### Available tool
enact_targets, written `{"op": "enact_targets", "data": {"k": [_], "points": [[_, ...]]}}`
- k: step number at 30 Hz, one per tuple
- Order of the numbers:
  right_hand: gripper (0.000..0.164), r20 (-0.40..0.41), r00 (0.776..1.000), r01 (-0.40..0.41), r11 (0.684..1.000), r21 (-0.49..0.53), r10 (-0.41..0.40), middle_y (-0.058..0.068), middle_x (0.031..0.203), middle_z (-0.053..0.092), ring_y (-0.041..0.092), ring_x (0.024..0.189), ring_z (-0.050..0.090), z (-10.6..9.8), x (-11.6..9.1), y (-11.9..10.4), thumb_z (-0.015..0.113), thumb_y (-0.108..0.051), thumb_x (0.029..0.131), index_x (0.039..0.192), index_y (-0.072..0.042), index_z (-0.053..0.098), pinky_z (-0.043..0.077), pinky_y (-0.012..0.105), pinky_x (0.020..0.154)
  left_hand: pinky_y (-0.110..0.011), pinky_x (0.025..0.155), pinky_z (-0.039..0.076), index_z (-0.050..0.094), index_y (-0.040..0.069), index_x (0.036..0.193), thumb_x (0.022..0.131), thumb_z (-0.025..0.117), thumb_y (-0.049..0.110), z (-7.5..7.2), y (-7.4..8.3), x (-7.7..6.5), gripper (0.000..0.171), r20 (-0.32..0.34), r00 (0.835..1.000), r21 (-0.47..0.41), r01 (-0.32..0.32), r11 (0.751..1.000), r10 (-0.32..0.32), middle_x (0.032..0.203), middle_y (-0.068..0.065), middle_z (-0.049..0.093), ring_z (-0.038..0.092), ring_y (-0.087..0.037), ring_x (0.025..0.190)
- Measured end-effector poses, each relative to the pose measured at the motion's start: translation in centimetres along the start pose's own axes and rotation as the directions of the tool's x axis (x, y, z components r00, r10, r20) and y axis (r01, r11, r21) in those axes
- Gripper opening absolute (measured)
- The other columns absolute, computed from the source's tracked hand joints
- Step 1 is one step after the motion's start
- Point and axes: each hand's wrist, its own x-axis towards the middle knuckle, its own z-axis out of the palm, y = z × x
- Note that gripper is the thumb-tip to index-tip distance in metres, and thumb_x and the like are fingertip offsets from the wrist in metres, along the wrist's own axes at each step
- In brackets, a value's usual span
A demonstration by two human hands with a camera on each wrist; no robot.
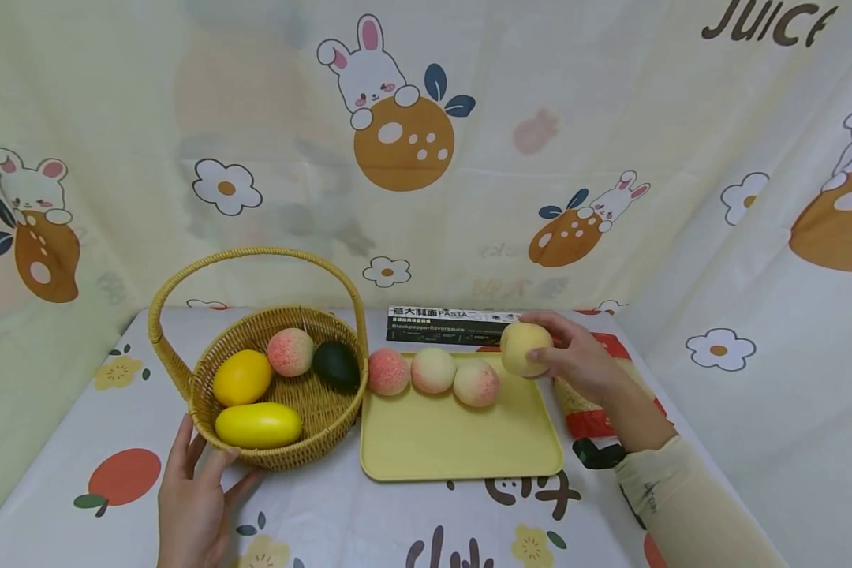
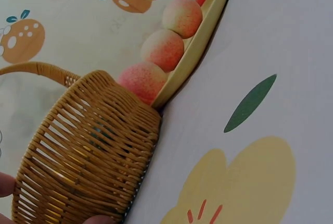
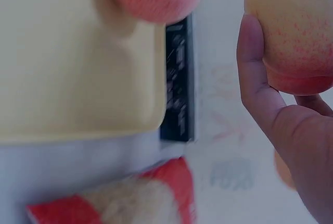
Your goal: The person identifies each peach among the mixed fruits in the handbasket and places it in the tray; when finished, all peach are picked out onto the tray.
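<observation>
My right hand [image 1: 575, 355] holds a pale yellow peach [image 1: 523, 349] above the back right of a yellow tray [image 1: 461, 450]. The right wrist view shows that peach's red-blushed side [image 3: 296, 36], with the thumb pressed against it. A pink peach [image 1: 389, 371] and two paler peaches [image 1: 434, 370] [image 1: 476, 383] form a row at the tray's back left. My left hand [image 1: 195, 505] grips the front left of a wicker basket [image 1: 319, 442]. In the basket lie a peach [image 1: 290, 352], an orange-yellow fruit [image 1: 242, 378], a long yellow fruit [image 1: 259, 425] and a dark green fruit [image 1: 337, 365].
Behind the tray lies a black pasta box [image 1: 440, 327]. A red-ended bag [image 1: 589, 422] is right of the tray, partly behind my right arm, with a dark object [image 1: 598, 454] near it. The basket's tall handle [image 1: 255, 252] arches up. Printed cloth hangs behind the table.
</observation>
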Motion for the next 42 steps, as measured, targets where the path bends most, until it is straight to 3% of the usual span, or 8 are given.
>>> {"op": "enact_targets", "data": {"k": [3, 7, 15, 25, 42], "points": [[0.061, -0.009, 0.999, -0.053, 0.998, 0.017, 0.053, 0.014, 0.141, 0.05, 0.026, 0.114, 0.058, -0.5, 0.2, 1.0, 0.07, -0.011, 0.099, 0.154, -0.003, 0.045, 0.066, 0.033, 0.086, -0.054, 0.091, 0.059, 0.01, 0.052, 0.166, 0.103, 0.054, 0.007, 0.0, 0.0, 0.0, 0.089, -0.003, 1.0, 0.002, 0.003, 1.0, -0.003, 0.18, -0.004, 0.007, 0.03, -0.038, 0.156], [0.061, -0.004, 0.992, -0.125, 0.992, 0.019, 0.126, 0.022, 0.143, 0.049, 0.027, 0.109, 0.063, -0.6, 0.8, 2.5, 0.07, -0.012, 0.1, 0.154, -0.002, 0.044, 0.067, 0.047, 0.089, -0.055, 0.091, 0.059, 0.01, 0.052, 0.166, 0.103, 0.053, 0.007, 0.1, 0.1, 0.0, 0.089, -0.006, 1.0, 0.006, 0.003, 1.0, -0.003, 0.18, -0.004, 0.007, 0.03, -0.038, 0.156], [0.059, 0.034, 0.974, -0.223, 0.974, 0.024, 0.222, 0.023, 0.14, 0.049, 0.029, 0.105, 0.068, -0.2, 1.6, 4.1, 0.071, -0.017, 0.1, 0.153, -0.005, 0.047, 0.062, 0.058, 0.094, -0.055, 0.09, 0.059, 0.009, 0.051, 0.166, 0.103, 0.053, 0.007, 0.1, 0.1, 0.1, 0.089, -0.002, 1.0, 0.004, 0.001, 1.0, -0.001, 0.18, -0.004, 0.007, 0.031, -0.038, 0.155], [0.058, 0.073, 0.955, -0.289, 0.957, 0.026, 0.286, 0.022, 0.144, 0.047, 0.035, 0.116, 0.061, 0.1, 2.0, 4.7, 0.069, -0.017, 0.1, 0.153, -0.009, 0.045, 0.065, 0.052, 0.092, -0.055, 0.091, 0.059, 0.009, 0.051, 0.166, 0.103, 0.052, 0.007, 0.1, 0.2, 0.0, 0.088, -0.005, 1.0, 0.01, -0.004, 1.0, 0.004, 0.18, -0.005, 0.007, 0.032, -0.039, 0.154], [0.063, 0.104, 0.957, -0.269, 0.963, -0.032, 0.27, 0.025, 0.146, 0.047, 0.037, 0.118, 0.061, 0.1, 1.7, 5.2, 0.074, -0.014, 0.096, 0.152, -0.007, 0.048, 0.065, 0.055, 0.089, -0.055, 0.092, 0.06, 0.008, 0.052, 0.166, 0.104, 0.052, 0.009, 0.0, 0.2, 0.1, 0.087, 0.003, 1.0, -0.003, 0.018, 1.0, -0.018, 0.18, -0.004, 0.007, 0.034, -0.035, 0.152]]}}
